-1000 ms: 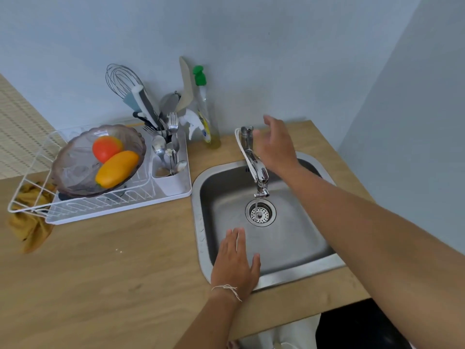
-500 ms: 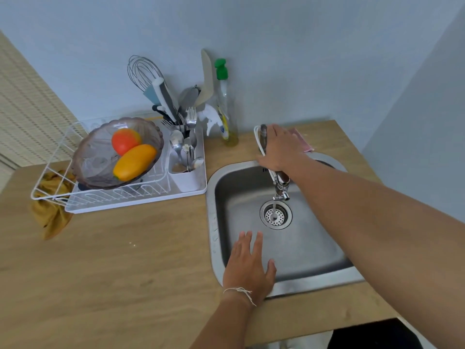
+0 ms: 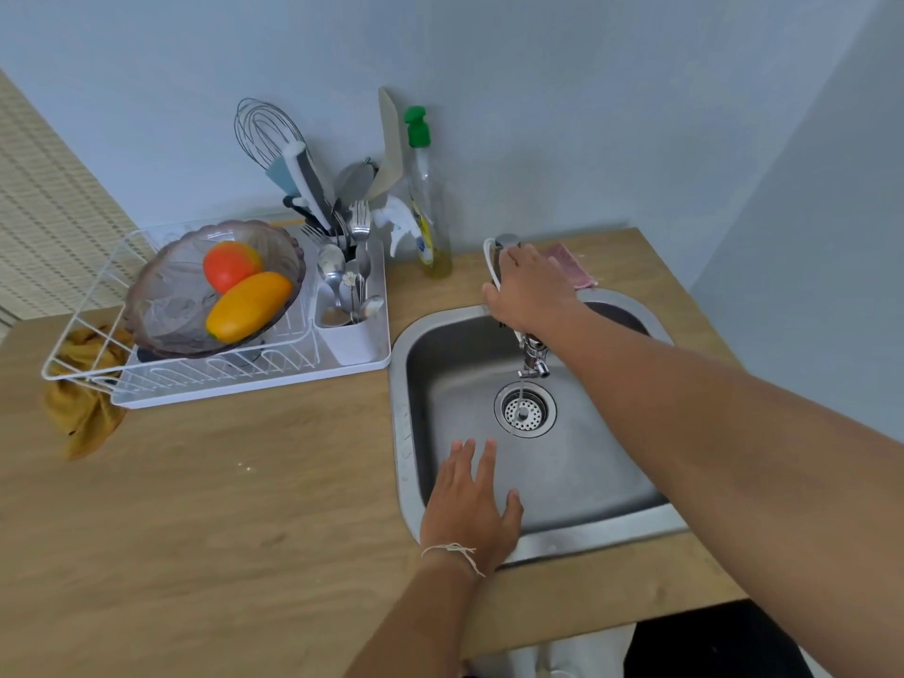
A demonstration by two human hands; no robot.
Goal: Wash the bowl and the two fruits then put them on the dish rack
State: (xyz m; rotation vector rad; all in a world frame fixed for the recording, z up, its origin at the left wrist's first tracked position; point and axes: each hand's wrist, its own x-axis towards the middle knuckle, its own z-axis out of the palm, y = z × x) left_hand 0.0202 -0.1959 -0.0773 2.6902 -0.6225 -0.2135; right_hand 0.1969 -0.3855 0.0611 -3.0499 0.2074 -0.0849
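A person is standing at a wooden counter, both bare arms reaching over a single stainless steel sink. The right hand is lying curled over the top of the one tap, its fingers closed around the handle, while a thin stream of water is running from the spout onto the round drain strainer. The left hand is resting flat and open on the sink's near rim, fingers spread and pointing into the basin, gripping nothing; a pale string is circling its wrist.

To the left of the sink, one white dish rack is sitting on the counter. One translucent, scalloped bowl is leaning tilted in it, and two fruits are lying inside the bowl and touching each other: one round red-orange fruit above and one long yellow-orange fruit below. The rack's cutlery holder is holding spoons and forks too crowded to count, plus one wire whisk standing tallest. One bottle of dish soap with a green cap is standing against the wall between rack and tap. One mustard cloth is hanging from under the rack's left end, and one pink cloth is lying behind the right hand.
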